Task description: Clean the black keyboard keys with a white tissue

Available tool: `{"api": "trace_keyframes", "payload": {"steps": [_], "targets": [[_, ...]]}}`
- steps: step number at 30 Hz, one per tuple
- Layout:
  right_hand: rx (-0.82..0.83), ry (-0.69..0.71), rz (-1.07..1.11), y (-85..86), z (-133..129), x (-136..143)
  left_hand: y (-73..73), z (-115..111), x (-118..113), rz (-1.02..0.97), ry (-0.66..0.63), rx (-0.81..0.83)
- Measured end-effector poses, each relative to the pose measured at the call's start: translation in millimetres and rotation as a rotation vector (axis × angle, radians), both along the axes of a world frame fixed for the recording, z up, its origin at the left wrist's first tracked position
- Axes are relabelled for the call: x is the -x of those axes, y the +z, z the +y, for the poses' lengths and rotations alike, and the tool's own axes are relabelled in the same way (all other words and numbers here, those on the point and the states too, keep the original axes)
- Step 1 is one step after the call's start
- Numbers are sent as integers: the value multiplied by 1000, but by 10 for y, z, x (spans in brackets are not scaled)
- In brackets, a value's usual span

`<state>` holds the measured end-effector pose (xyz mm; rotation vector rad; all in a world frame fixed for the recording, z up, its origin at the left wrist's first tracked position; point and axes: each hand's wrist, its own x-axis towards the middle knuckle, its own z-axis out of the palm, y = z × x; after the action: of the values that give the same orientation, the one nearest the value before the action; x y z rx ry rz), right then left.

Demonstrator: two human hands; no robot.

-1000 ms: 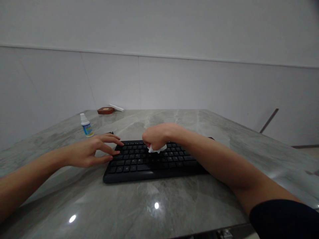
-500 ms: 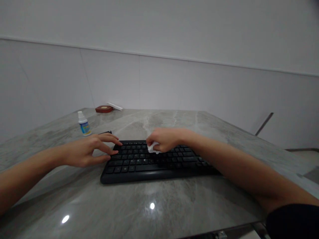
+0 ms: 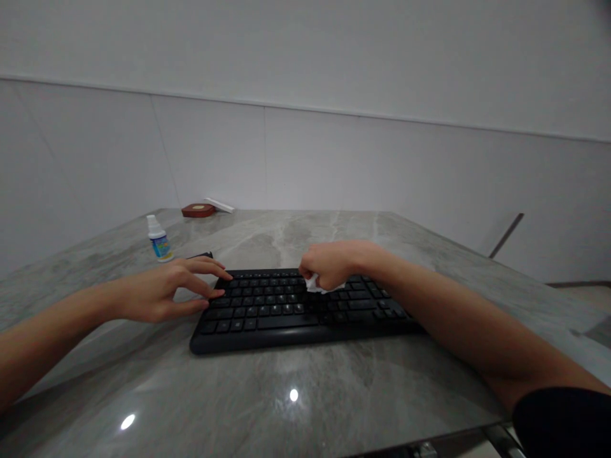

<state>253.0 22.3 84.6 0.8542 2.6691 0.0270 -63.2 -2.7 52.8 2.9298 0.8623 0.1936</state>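
Note:
A black keyboard (image 3: 286, 323) lies flat on the grey marbled table. My left hand (image 3: 165, 289) rests at its left end, fingers spread, with the fingertips touching the edge and the leftmost keys. Over the upper middle keys, my right hand (image 3: 329, 264) is closed on a crumpled white tissue (image 3: 315, 284) pressed against the keyboard. My right forearm covers the keyboard's far right end. Behind my left hand, a small white spray bottle (image 3: 160, 240) with a blue and yellow label stands upright.
At the table's (image 3: 305, 407) far left lies a reddish-brown box (image 3: 198, 210) with a white flat object (image 3: 219, 205) leaning on it. A dark object (image 3: 203, 256) sits partly hidden behind my left hand. A pale wall (image 3: 315, 159) rises beyond the table.
My right hand has slid to the right across the keys with the tissue. My left hand stays at the keyboard's left end.

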Motion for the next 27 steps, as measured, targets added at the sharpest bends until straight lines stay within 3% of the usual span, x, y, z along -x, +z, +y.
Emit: {"api": "trace_keyframes", "payload": {"steps": [7,12,17,22,27], "targets": [[-26,85,70,11,-4,-2,-2,2,17,-4,5,-3],[-10,-60,-75,50,-28,-37,13,-13,7,2,7,0],[-85,35,-5,49,-68,-35,18,-14,-3,22,9,-8],[-55,-116,-117,62,-77,-54,20,-12,-13,25,18,-12],[-24,-17,-46,80,-61,-78,36,-44,-27,61,40,-46]]}}
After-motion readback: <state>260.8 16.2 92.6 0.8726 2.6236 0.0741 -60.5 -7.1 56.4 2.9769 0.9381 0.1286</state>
